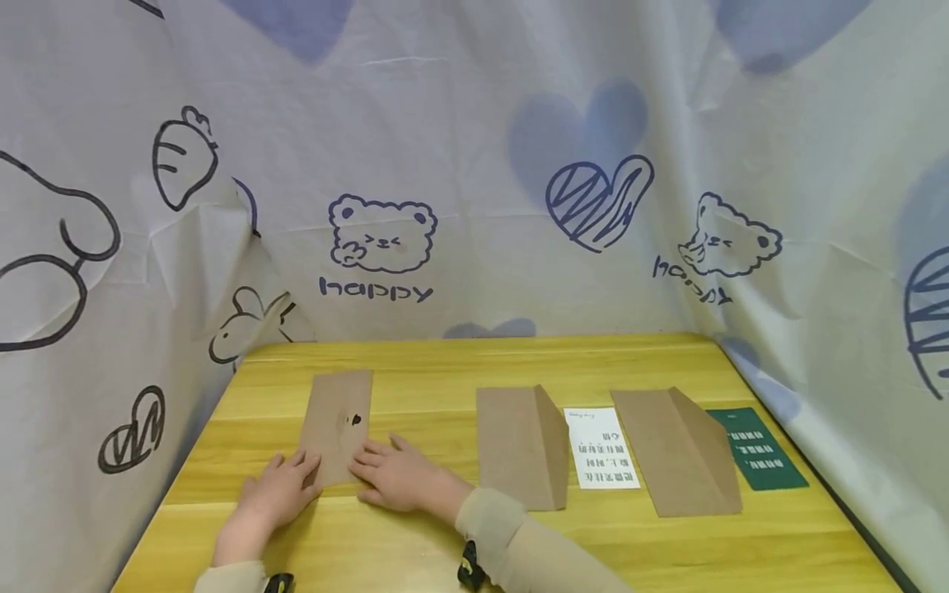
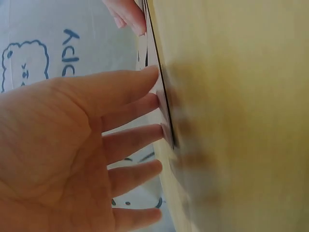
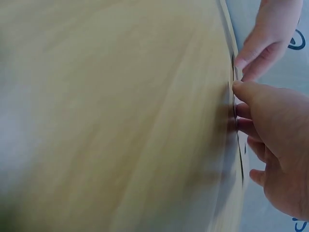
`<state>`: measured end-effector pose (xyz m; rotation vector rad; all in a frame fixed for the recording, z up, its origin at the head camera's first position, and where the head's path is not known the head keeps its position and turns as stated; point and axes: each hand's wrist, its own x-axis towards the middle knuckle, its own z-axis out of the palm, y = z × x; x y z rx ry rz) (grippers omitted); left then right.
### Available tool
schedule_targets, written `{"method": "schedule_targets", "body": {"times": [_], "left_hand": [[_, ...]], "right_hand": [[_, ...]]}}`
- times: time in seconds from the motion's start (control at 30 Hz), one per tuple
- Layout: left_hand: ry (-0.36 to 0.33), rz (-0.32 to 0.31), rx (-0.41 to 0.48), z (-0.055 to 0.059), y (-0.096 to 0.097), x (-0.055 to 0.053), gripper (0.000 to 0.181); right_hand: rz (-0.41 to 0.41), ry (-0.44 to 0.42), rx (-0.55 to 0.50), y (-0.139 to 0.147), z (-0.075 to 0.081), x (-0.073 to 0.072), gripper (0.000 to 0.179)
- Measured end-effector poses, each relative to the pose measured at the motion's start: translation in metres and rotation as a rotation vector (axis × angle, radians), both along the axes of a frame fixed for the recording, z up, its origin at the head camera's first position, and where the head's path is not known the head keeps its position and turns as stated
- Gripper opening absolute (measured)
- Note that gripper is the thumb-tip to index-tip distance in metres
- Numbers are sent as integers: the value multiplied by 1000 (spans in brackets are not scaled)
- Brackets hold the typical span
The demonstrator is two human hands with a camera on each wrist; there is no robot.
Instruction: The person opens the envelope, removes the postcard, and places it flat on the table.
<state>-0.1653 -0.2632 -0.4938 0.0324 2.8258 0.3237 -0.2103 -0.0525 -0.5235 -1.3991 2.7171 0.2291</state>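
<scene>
A closed brown paper envelope (image 1: 337,412) with a small black mark lies on the left of the wooden table. At its lower left edge, the fingertips of my left hand (image 1: 278,492) touch the paper. My right hand (image 1: 396,476) rests its fingertips on the lower right edge. In the left wrist view the fingers of the left hand (image 2: 63,145) are stretched out, thumb and two fingers meeting the envelope's edge (image 2: 161,96). In the right wrist view, the right hand's (image 3: 280,140) thumb and fingertips are against the thin edge of the paper.
To the right lie two brown envelopes with raised flaps, one nearer the middle (image 1: 515,449) and one farther right (image 1: 670,453). Between them is a white printed card (image 1: 602,449); a green printed card (image 1: 767,453) is partly under the right one. A patterned curtain (image 1: 474,165) surrounds the table.
</scene>
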Motion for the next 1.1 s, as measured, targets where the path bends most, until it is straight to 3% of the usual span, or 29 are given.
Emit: {"method": "schedule_targets", "body": {"times": [0.2, 0.43, 0.63, 0.87, 1.1], "left_hand": [[98, -15, -21, -5, 4, -3, 56], [161, -112, -41, -2, 4, -13, 62], [151, -196, -20, 4, 3, -23, 76], [113, -281, -25, 3, 3, -30, 88], [63, -303, -18, 3, 7, -32, 94]], "right_hand": [[12, -32, -9, 16, 1, 9, 59], [37, -29, -12, 31, 2, 19, 60], [53, 2, -6, 39, 2, 24, 61], [75, -9, -28, 48, 3, 30, 61], [90, -6, -33, 53, 4, 32, 61]]}}
